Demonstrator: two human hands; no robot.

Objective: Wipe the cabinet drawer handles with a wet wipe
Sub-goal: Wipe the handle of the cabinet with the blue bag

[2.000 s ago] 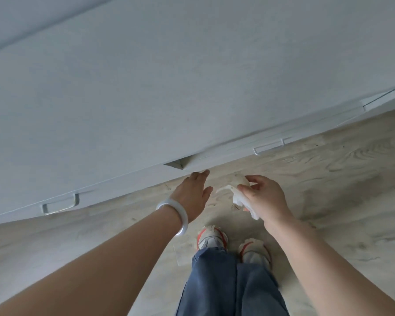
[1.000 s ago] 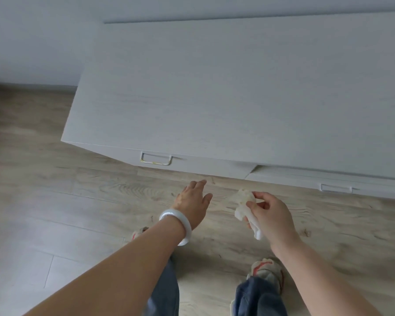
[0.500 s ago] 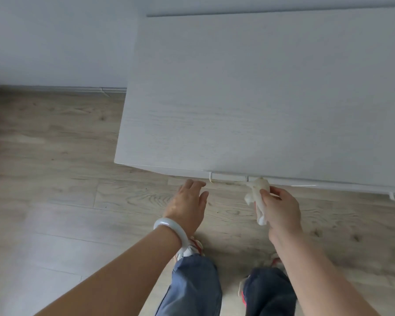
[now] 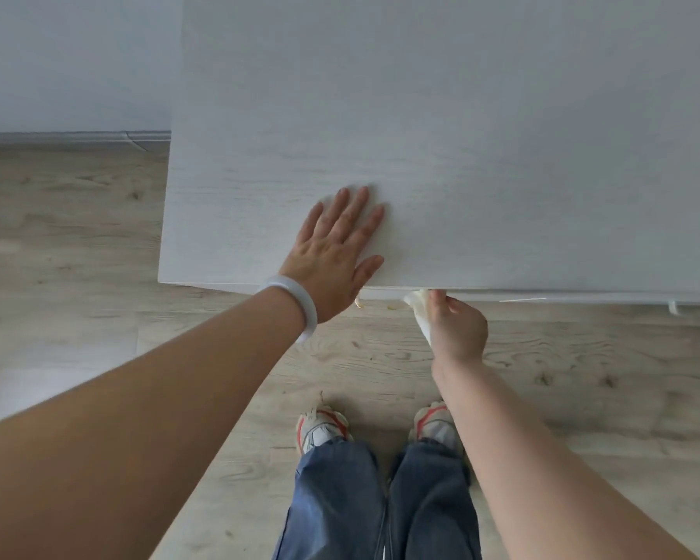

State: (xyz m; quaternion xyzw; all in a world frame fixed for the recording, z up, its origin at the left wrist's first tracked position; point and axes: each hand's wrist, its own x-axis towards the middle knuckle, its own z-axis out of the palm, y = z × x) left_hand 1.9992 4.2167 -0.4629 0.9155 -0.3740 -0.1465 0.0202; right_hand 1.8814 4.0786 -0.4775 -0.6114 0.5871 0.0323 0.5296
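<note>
1. Right hand [image 4: 457, 329] pinches a bunched wet wipe [image 4: 420, 313] against the near drawer handle [image 4: 380, 297], just under the cabinet [image 4: 461, 155] top's front edge.
2. Risk, as I judge it: the handle is mostly hidden beneath the overhang, so the wipe may slide off or miss its underside.
3. Beyond and to its left, the left hand [image 4: 336, 252] lies flat and spread on the cabinet top, holding nothing.
4. Far to its right, another handle [image 4: 672, 307] waits.
</note>
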